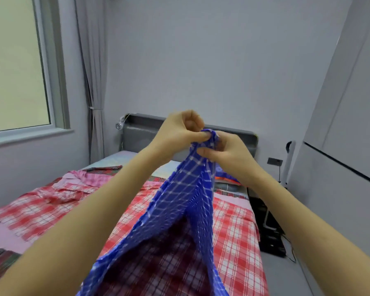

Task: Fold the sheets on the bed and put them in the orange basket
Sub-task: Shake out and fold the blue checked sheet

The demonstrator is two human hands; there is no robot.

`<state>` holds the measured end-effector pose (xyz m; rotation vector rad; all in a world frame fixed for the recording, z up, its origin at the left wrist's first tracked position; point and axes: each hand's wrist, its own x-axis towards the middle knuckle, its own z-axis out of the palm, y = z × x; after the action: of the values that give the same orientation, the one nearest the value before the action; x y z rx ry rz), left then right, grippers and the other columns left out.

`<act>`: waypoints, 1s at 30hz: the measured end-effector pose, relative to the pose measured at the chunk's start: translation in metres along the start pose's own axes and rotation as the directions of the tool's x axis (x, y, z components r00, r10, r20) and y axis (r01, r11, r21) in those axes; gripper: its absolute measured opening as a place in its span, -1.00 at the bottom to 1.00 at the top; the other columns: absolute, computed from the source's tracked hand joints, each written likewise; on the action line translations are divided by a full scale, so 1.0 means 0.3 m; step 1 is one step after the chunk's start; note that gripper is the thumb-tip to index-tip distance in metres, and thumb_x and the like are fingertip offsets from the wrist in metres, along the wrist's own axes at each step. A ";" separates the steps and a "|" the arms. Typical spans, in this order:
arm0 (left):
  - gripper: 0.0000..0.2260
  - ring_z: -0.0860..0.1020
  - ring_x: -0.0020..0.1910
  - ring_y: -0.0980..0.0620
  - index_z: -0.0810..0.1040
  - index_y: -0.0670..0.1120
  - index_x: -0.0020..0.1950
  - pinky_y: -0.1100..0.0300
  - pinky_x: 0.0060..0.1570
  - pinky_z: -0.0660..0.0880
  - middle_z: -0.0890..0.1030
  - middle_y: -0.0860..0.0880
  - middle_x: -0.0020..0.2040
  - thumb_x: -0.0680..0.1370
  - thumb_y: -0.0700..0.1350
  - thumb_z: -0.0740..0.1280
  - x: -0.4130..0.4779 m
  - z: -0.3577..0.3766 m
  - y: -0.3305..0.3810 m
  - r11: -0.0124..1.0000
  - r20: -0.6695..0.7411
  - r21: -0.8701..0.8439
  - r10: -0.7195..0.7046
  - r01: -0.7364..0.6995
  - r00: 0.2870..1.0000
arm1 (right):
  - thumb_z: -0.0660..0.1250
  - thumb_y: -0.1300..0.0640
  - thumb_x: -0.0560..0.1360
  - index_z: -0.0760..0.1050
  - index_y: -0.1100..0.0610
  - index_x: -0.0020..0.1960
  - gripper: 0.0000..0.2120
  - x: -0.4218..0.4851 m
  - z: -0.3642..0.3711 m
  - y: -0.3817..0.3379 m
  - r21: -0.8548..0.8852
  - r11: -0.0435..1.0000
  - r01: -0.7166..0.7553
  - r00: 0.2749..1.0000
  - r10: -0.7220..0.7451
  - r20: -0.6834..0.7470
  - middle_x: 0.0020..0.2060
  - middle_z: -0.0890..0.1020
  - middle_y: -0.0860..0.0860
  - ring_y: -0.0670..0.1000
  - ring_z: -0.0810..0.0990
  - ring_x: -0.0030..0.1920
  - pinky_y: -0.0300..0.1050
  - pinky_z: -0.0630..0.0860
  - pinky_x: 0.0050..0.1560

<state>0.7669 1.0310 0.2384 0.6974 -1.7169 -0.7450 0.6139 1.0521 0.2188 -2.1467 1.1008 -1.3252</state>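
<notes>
Pinching the top edge of the blue sheet (186,201), both hands meet up high: L hand (179,131) w/ fingers curled on the cloth, R hand (229,150) gripping just beside it. It hangs down toward the bed (115,157), not yet a neat fold. Loose on the bed lie a red sheet (233,227) & a pink one (90,178), unfolded. No basket in view. Looks like early days, most work left.

So the blue checked sheet (186,199) is up in the air over the bed (137,135). Its top edge is bunched and pinched by the left hand (177,129) and right hand (229,150), and the rest hangs down in two drapes. The red checked sheets (41,206) are lying rumpled across the mattress.
</notes>
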 end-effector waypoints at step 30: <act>-0.85 0.44 -0.42 -0.04 0.48 -0.19 -0.28 0.08 -0.43 0.42 0.50 -0.06 -0.36 0.45 -0.30 0.41 -0.433 0.129 -0.450 0.850 -0.293 0.522 0.258 -0.072 0.921 | 0.27 0.22 0.56 0.53 0.09 -0.15 -0.86 0.076 -0.063 -0.075 0.288 0.958 -0.010 0.957 0.093 -0.275 -0.36 0.61 -0.12 -0.13 0.58 -0.28 -0.22 0.55 -0.17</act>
<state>0.7722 1.0503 0.0481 0.9553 -1.6115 -0.0208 0.6123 1.0496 0.2559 -1.7460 0.9894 -1.6949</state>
